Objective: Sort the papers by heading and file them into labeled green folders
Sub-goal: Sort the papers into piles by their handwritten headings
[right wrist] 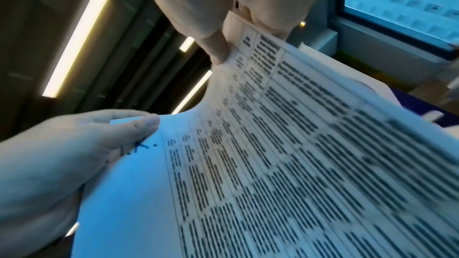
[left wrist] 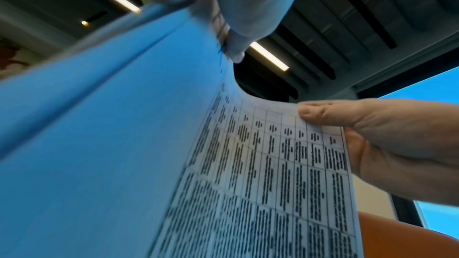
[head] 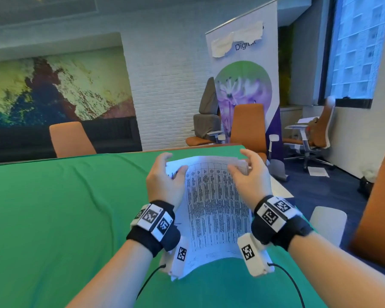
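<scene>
I hold a stack of white papers (head: 216, 207) printed with a dense table, lifted above the green-clothed table (head: 53, 207). My left hand (head: 175, 165) pinches the top left corner, thumb on the front. My right hand (head: 241, 162) pinches the top right corner, and the top edge bows between them. In the left wrist view the papers (left wrist: 273, 164) curve up to my left hand (left wrist: 233, 42), with my right hand's thumb (left wrist: 320, 113) on the sheet. In the right wrist view blue handwriting (right wrist: 146, 146) on the papers (right wrist: 273, 164) sits beside my left hand's thumb (right wrist: 134, 128).
Orange chairs stand behind the table at the left (head: 69, 138) and middle (head: 247, 127), and another (head: 378, 207) is close on my right with a white armrest (head: 327, 223). A roll-up banner (head: 245, 85) stands beyond. A loose sheet (head: 318, 172) lies on the floor.
</scene>
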The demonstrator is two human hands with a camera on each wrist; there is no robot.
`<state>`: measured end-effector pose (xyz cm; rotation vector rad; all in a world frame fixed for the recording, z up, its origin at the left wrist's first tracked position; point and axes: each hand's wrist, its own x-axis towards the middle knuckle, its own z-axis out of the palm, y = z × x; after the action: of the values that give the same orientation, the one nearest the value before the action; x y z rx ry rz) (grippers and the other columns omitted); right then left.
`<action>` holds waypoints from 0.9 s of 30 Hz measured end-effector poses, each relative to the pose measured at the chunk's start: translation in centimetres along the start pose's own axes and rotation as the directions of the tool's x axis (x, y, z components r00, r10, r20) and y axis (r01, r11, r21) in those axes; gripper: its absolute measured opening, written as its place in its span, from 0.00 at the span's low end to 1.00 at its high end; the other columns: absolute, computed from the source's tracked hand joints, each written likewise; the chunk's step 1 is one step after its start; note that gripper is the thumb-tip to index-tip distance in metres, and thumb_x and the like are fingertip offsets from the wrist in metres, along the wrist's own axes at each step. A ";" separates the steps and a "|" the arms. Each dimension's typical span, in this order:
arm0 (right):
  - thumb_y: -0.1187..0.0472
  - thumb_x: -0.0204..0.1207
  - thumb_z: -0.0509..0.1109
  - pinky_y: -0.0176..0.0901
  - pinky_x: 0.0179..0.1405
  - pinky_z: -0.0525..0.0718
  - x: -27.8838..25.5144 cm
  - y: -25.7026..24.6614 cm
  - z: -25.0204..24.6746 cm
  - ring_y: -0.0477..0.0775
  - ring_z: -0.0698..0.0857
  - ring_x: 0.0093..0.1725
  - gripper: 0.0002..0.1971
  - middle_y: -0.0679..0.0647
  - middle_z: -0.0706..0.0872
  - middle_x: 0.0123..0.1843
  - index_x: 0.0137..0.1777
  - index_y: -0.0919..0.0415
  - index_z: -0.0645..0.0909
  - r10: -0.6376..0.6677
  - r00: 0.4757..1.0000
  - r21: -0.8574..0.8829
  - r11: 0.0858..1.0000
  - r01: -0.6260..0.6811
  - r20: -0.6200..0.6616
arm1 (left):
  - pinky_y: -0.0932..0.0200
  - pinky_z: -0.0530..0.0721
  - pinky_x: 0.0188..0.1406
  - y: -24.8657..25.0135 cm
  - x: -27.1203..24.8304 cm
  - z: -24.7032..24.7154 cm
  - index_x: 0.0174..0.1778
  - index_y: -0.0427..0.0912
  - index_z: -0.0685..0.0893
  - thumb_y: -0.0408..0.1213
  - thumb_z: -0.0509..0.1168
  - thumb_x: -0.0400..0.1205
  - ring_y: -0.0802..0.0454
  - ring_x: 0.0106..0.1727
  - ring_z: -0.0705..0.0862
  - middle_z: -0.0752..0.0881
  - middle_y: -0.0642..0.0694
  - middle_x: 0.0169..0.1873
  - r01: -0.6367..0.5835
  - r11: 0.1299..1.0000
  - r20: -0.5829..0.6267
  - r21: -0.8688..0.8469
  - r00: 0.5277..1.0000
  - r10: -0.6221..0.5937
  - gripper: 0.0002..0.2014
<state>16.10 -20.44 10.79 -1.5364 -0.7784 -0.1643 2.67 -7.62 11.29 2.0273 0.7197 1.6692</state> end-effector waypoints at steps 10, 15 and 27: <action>0.66 0.76 0.71 0.47 0.53 0.87 -1.3 2.7 -0.3 0.44 0.86 0.51 0.27 0.55 0.82 0.60 0.71 0.52 0.66 0.013 0.974 0.161 0.986 -0.051 0.228 | 0.46 0.76 0.69 -2.6 -1.3 -0.9 0.70 0.65 0.59 0.41 0.78 0.69 0.47 0.70 0.76 0.66 0.55 0.67 0.224 0.921 0.215 -0.319 0.963 -0.160 0.41; 0.73 0.76 0.64 0.21 0.60 0.70 -1.6 1.3 0.3 0.34 0.75 0.57 0.41 0.40 0.67 0.68 0.82 0.47 0.47 -0.203 0.951 -0.032 0.976 0.216 0.231 | 0.67 0.74 0.65 -1.6 -1.0 -1.0 0.71 0.55 0.65 0.39 0.72 0.76 0.65 0.60 0.76 0.69 0.56 0.68 -0.005 0.993 0.246 -0.119 0.969 0.035 0.30; 0.72 0.77 0.66 0.27 0.57 0.73 -0.1 0.3 -0.3 0.40 0.76 0.52 0.19 0.53 0.81 0.56 0.67 0.59 0.80 -0.401 0.904 -0.231 0.875 0.426 0.147 | 0.59 0.76 0.44 -1.6 -0.7 -1.0 0.57 0.41 0.74 0.36 0.64 0.81 0.55 0.44 0.75 0.76 0.50 0.50 -0.201 0.980 0.188 0.006 0.962 0.196 0.11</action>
<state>16.28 -20.74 10.50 -1.6099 -1.1978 -0.5329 1.33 -6.78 9.96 2.3020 0.4884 1.5513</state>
